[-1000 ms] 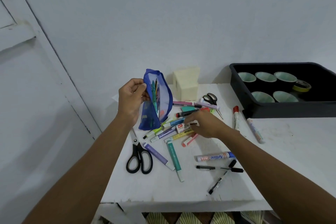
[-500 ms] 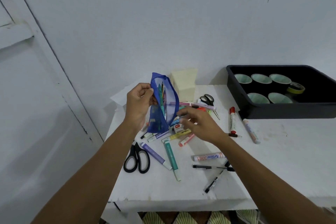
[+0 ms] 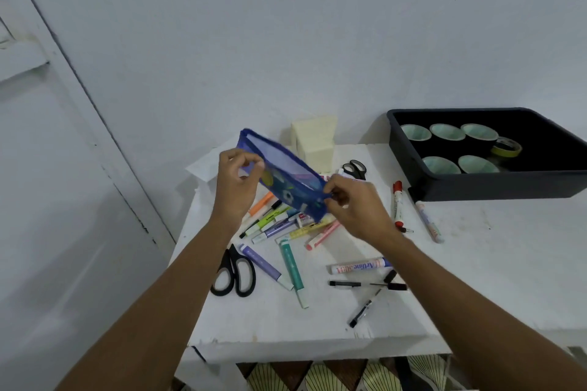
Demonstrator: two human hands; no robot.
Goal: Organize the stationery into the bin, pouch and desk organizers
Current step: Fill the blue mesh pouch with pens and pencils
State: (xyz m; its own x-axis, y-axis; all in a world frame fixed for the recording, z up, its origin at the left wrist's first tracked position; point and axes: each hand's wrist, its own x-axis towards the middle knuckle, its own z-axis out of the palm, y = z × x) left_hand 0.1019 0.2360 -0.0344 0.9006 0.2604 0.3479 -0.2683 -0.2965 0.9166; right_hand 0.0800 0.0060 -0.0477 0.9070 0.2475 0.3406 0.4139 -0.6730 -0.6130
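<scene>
Right hand (image 3: 355,206) has joined left hand (image 3: 236,184); both pinch the tilted pouch (image 3: 286,173).

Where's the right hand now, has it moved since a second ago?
Yes. The right hand has lifted off the marker pile and now pinches the lower end of the blue pouch, which the left hand holds above the pile.

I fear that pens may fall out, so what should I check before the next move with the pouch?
1. Left hand grips pouch: ok.
2. Right hand pinches its other end: ok.
3. Pouch mouth open or zipped: cannot tell.
4. Pouch lifted clear of markers: ok.
5. All markers put away: not ok, many lie on table.
</scene>
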